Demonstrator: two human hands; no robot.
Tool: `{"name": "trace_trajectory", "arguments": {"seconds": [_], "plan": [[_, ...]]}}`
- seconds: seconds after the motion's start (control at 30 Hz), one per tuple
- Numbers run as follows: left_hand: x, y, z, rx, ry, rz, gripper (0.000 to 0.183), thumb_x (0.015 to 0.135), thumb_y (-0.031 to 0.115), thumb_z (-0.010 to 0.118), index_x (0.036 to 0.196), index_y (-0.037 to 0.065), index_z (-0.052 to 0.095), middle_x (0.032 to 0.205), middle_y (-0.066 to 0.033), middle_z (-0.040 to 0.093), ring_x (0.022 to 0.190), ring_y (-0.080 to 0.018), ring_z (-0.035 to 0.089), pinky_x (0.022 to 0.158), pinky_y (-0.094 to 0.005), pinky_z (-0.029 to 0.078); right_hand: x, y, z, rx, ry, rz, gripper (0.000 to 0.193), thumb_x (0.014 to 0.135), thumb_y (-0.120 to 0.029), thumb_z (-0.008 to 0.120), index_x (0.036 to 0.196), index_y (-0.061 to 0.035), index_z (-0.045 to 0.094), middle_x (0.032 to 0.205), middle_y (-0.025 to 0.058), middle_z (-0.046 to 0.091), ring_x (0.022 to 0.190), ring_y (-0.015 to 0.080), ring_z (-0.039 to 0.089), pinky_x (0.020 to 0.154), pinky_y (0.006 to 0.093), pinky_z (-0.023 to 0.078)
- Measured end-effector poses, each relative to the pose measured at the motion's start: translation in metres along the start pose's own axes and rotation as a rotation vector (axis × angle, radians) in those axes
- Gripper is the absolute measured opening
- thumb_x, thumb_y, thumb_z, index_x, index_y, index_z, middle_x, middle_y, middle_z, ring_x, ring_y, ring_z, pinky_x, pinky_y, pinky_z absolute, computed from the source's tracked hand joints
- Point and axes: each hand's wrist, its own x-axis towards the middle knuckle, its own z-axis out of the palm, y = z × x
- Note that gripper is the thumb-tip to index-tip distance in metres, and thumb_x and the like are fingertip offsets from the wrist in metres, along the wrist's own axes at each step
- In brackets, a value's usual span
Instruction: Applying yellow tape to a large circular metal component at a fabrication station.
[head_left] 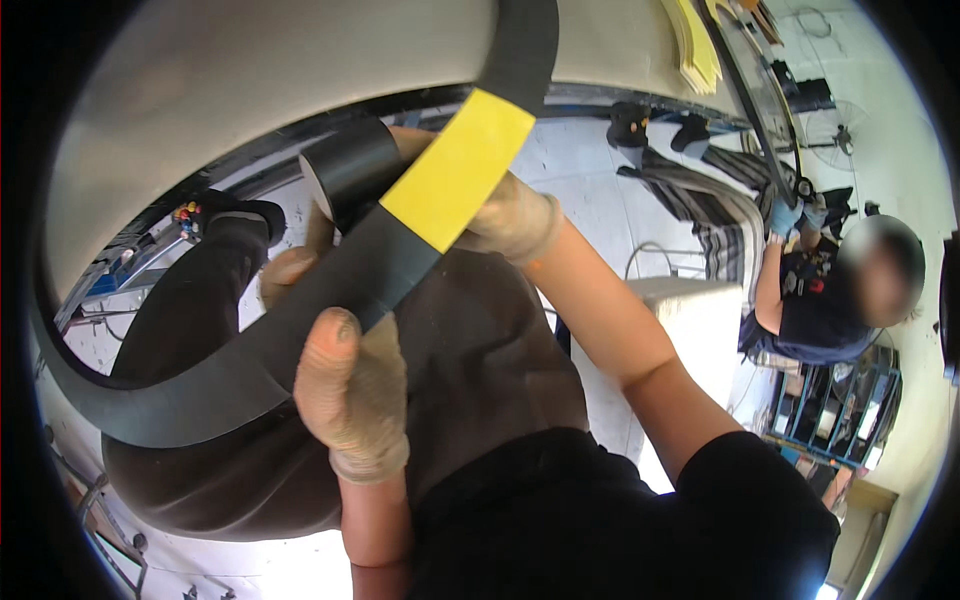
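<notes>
— "What passes across the brown trousers [490,345]?"
— "A smooth dark strip [180,412], flat and bent like a bow; its upper end is cut off. The gloved left hand [355,395] holds it, thumb in front."
— "And further right?"
— "A black cylinder [355,175], partly hidden, then a yellow rectangle [460,170] on the strip. Behind is the gloved right hand [518,222], blurred; its fingers are covered, so their grip one cannot tell. Pale floor [585,200] opens between this hand and a co-worker [815,280]."

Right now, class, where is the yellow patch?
In the head view, the yellow patch lies across the dark curved strip, right of the black cylinder, partly covering the gloved right hand.
</notes>
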Motion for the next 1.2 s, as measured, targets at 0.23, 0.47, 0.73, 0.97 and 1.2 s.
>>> {"name": "trace_trajectory", "arguments": {"seconds": [0.23,0.47,0.73,0.97,1.2], "plan": [[0.003,-0.007,0.010,0.128,0.125,0.002,0.053,0.082,0.022,0.078,0.123,0.003,0.049,0.106,-0.0043,0.051,0.098,-0.0131,0.048,0.092,-0.0268,0.038,0.012,-0.112,-0.084,0.914,-0.095,0.859,0.054,0.103,-0.041,0.049,0.121,0.0081,0.061,0.053,0.0074,0.055,0.039,0.0139,0.051,0.038,0.0239,0.038],[0.001,0.018,-0.004,0.015,0.126,-0.004,0.049,0.082,0.021,0.078,0.120,0.004,0.052,0.122,-0.0090,0.056,0.109,-0.0150,0.052,0.101,-0.0320,0.040,0.116,-0.141,-0.059,0.707,-0.364,1.181,0.072,0.097,-0.053,0.060,0.138,0.0045,0.043,0.104,0.0246,0.071,0.085,0.0276,0.074,0.069,0.0305,0.060],[-0.010,0.035,-0.040,-0.175,0.087,-0.021,0.040,0.088,0.014,0.074,0.120,0.003,0.053,0.132,-0.0128,0.054,0.127,-0.0221,0.049,0.113,-0.0375,0.033,0.151,-0.141,-0.003,1.134,-0.368,1.421,0.052,0.102,-0.043,0.054,0.119,0.0063,0.062,0.111,0.0285,0.070,0.086,0.0280,0.075,0.062,0.0247,0.061],[0.006,0.034,-0.042,-0.091,-0.058,0.163,0.040,0.087,0.021,0.076,0.117,0.007,0.054,0.147,-0.0244,0.046,0.134,-0.0368,0.050,0.119,-0.0508,0.031,0.124,-0.178,-0.010,0.976,-0.149,1.399,0.049,0.103,-0.046,0.051,0.114,0.0000,0.062,0.066,0.0028,0.058,0.049,0.0073,0.048,0.042,0.0168,0.035],[0.012,0.032,-0.046,-0.032,-0.030,0.196,0.042,0.084,0.014,0.077,0.118,0.004,0.053,0.152,-0.0267,0.041,0.144,-0.0358,0.037,0.118,-0.0499,0.029,0.037,-0.124,0.026,0.517,-0.329,1.202,0.048,0.095,-0.048,0.066,0.117,-0.0053,0.065,0.079,0.0062,0.069,0.066,0.0124,0.067,0.057,0.0238,0.052]]}}
